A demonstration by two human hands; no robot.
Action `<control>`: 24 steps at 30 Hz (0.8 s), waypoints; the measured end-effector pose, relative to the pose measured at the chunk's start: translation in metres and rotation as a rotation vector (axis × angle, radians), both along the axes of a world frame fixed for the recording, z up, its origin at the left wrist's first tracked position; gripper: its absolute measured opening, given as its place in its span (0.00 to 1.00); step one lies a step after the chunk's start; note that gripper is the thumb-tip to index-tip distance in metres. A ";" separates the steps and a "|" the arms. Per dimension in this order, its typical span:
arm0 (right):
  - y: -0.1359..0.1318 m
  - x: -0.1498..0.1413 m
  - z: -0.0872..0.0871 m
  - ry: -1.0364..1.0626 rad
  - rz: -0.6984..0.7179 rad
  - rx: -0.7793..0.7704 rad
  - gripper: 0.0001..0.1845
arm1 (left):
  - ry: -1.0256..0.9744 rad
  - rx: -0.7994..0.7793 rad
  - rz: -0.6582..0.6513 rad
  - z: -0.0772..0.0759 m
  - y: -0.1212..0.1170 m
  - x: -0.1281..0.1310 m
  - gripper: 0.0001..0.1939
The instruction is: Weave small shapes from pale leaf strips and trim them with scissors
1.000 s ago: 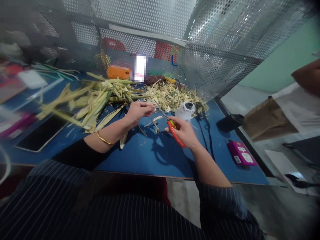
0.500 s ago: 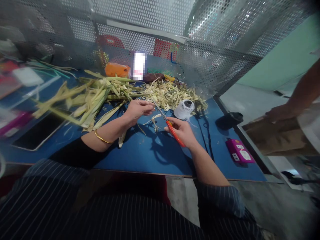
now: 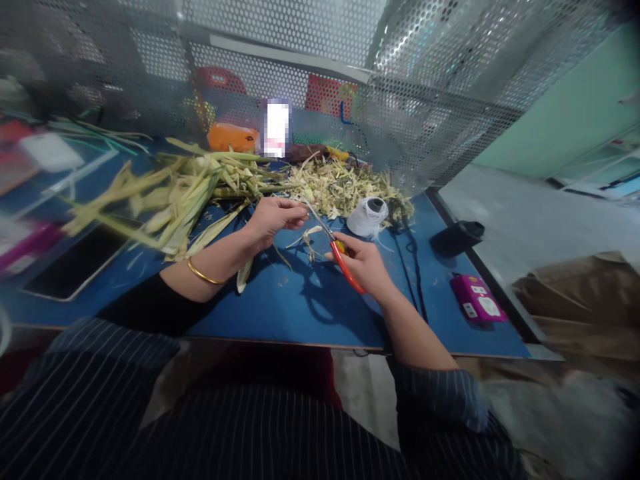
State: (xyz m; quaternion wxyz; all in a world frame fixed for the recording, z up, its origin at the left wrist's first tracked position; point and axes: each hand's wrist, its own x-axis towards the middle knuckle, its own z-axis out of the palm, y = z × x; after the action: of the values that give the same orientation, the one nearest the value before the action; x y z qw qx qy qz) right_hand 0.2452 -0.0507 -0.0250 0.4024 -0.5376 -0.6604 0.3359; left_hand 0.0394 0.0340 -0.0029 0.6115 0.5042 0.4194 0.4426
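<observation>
My right hand (image 3: pixel 364 261) is closed round the red handles of a pair of scissors (image 3: pixel 336 248), whose blades point up and left toward my left hand. My left hand (image 3: pixel 274 220), fingers pinched together, holds a thin pale leaf strip (image 3: pixel 306 237) that hangs down between the hands. Both hands hover over the blue table (image 3: pixel 280 307). A gold bangle (image 3: pixel 204 275) sits on my left wrist. Long green-yellow leaves (image 3: pixel 170 193) lie to the left, and a heap of cut scraps (image 3: pixel 345 190) lies just behind the hands.
A white thread spool (image 3: pixel 369 217) stands beside the scraps. A black cup (image 3: pixel 456 237) and a pink box (image 3: pixel 477 299) sit near the right edge. A tablet (image 3: pixel 75 263) lies at left. Perforated metal screens (image 3: pixel 400 87) wall the back. Brown paper bag (image 3: pixel 580 300) at right.
The other person's arm at the right has left the view. My hands and scissors have barely moved.
</observation>
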 end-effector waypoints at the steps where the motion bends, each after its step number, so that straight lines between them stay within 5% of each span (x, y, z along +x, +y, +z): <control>1: 0.000 -0.001 0.001 0.002 -0.013 0.002 0.24 | -0.004 -0.003 -0.002 0.000 0.000 0.000 0.11; 6: 0.003 0.002 -0.002 -0.035 -0.194 0.089 0.28 | -0.048 -0.037 -0.003 0.005 -0.003 -0.001 0.11; 11: 0.003 0.018 0.001 -0.322 -0.389 0.178 0.25 | -0.108 -0.124 -0.045 0.010 -0.007 -0.004 0.09; 18: -0.038 0.023 0.009 -0.946 -0.430 -0.047 0.23 | -0.125 -0.141 -0.038 0.022 -0.017 -0.013 0.10; 24: -0.073 0.021 0.004 -1.134 -0.445 -0.092 0.19 | -0.093 -0.084 0.015 0.026 -0.031 -0.024 0.09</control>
State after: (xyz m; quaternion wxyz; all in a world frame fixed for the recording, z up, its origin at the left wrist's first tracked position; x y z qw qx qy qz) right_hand 0.2664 -0.1239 -0.0211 0.0252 -0.7745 -0.6286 -0.0667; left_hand 0.0154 0.0032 0.0227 0.6477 0.4537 0.4124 0.4523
